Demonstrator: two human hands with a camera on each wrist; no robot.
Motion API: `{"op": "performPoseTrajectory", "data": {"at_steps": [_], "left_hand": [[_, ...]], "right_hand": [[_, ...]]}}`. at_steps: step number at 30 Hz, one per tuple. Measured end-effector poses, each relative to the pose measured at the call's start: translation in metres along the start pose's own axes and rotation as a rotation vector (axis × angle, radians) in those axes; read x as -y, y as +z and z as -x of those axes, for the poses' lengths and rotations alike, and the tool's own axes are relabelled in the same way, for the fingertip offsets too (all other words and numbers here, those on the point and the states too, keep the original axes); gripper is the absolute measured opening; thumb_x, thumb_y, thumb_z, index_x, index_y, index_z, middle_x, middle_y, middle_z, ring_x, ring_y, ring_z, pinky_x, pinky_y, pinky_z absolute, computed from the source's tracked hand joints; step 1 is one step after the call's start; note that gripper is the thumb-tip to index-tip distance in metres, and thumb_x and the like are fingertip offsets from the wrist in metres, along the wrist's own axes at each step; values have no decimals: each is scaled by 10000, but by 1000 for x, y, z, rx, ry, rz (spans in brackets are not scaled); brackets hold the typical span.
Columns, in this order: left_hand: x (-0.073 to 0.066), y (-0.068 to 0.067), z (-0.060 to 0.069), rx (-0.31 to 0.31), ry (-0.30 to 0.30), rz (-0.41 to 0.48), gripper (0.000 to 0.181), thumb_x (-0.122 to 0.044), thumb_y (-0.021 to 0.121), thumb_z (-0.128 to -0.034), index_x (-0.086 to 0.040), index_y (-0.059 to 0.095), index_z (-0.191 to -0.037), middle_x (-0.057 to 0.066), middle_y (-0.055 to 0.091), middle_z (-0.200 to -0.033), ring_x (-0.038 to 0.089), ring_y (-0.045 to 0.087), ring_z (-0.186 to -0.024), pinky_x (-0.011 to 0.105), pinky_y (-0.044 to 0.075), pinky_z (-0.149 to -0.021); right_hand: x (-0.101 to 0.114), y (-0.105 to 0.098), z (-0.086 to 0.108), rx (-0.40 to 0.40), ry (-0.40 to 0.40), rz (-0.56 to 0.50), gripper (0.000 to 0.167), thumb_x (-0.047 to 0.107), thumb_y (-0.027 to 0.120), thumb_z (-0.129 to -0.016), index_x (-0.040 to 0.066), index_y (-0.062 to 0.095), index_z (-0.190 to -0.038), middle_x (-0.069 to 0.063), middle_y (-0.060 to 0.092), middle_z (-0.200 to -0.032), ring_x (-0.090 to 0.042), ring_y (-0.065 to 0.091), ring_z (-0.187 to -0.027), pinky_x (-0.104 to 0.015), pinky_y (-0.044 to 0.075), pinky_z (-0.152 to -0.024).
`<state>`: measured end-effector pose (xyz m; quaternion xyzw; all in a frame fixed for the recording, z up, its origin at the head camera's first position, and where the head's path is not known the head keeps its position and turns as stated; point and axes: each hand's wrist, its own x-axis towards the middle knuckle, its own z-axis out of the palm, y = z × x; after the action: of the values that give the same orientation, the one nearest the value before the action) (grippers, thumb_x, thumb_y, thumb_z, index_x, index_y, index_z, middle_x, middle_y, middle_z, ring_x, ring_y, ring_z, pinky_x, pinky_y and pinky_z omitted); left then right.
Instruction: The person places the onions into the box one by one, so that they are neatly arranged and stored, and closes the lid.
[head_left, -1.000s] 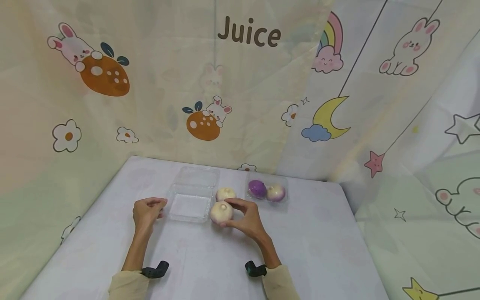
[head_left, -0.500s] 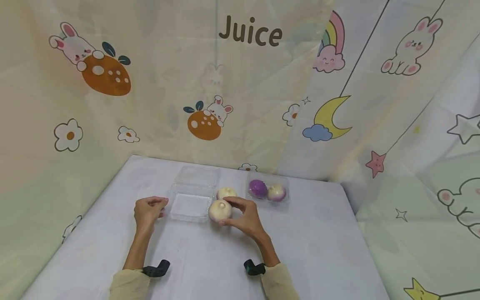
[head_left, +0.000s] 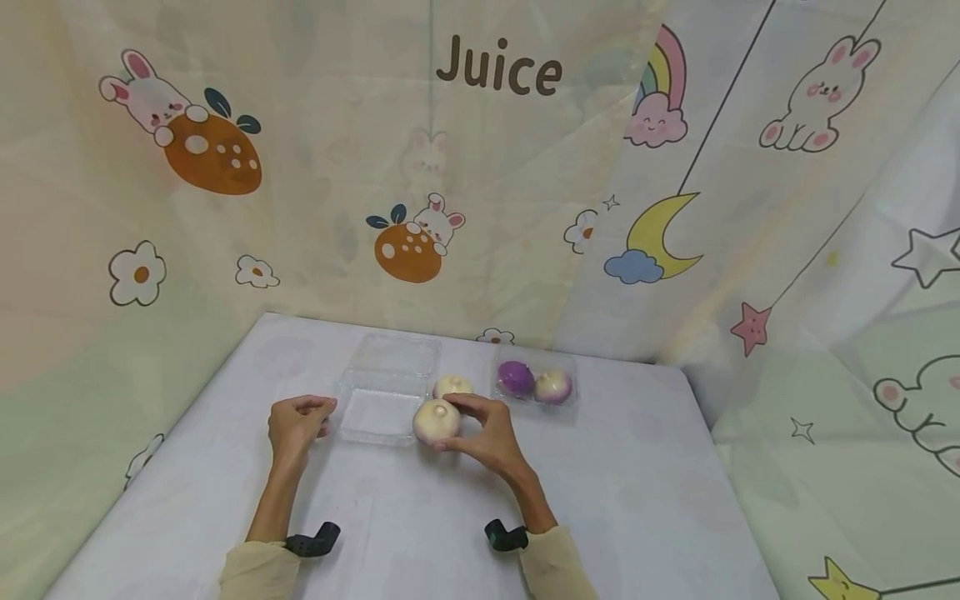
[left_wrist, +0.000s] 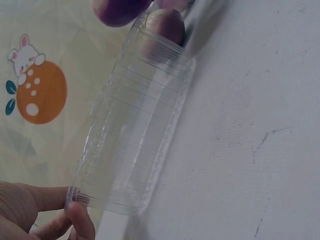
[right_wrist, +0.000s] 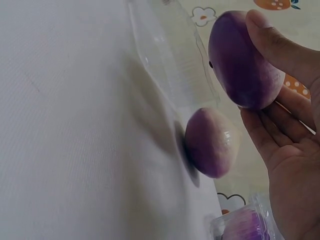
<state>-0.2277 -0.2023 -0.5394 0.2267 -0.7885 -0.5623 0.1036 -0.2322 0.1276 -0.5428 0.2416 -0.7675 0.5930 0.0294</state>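
Observation:
My right hand [head_left: 487, 437] holds a round cream-and-purple onion [head_left: 437, 422] between thumb and fingers. In the right wrist view this onion [right_wrist: 245, 62] is off the table, with its deep purple side showing. A second, similar onion [head_left: 452, 387] rests on the table just behind it. Left of both lies a clear plastic clamshell box [head_left: 378, 414] with its lid [head_left: 395, 354] folded back. At the box's left edge is my left hand [head_left: 298, 425]; in the left wrist view its thumb and fingers pinch the rim of the clear box [left_wrist: 132, 125].
Another clear box [head_left: 536, 404] stands at the back right, holding a purple onion [head_left: 515, 379] and a cream-and-purple one [head_left: 553, 387]. A printed cloth wall [head_left: 315, 208] rises behind the white table [head_left: 622, 500].
My right hand has shifted slightly left with the onion, nearer the open box's right edge. My left hand stays at the box's left side.

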Motion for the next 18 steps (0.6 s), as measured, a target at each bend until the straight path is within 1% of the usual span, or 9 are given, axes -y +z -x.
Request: {"op": "performPoseTrajectory", "data": {"at_steps": [4,8,12,18], "left_hand": [[1,0,0,-1,-1,2,214,-136,786,-986,59,802,-1073,238,797,-946,165,711,-678,217,640,-554],[1,-1,0,10,-1,11,220,-137,786,-985,60,798,-1081,224,800,-939,143,708,-669,217,647,-567],[2,-1,0,22,-3,14,220,-136,787,-983,63,798,-1076,201,802,-914,127,706,-657,216,651,-574],[0,-1,-1,17,-4,6,222,-143,788,-984,58,801,-1076,182,800,-894,127,699,-656,212,644,-569]], "right_hand": [[1,2,-1,-6,-4,-3,666,97,1029,-724,136,770,-1336,-62,771,-1389,-228,705,-1342,-319,575,-1179],[3,4,-2,-7,-5,-13,670,88,1028,-721,127,770,-1337,-70,770,-1391,-250,698,-1357,-327,564,-1194],[4,6,-3,-1,3,-20,676,86,1030,-717,130,769,-1339,-56,771,-1390,-238,691,-1367,-316,550,-1205],[4,9,-8,8,4,-25,682,95,1028,-726,131,760,-1353,-54,770,-1389,-235,680,-1382,-319,536,-1222]]}}
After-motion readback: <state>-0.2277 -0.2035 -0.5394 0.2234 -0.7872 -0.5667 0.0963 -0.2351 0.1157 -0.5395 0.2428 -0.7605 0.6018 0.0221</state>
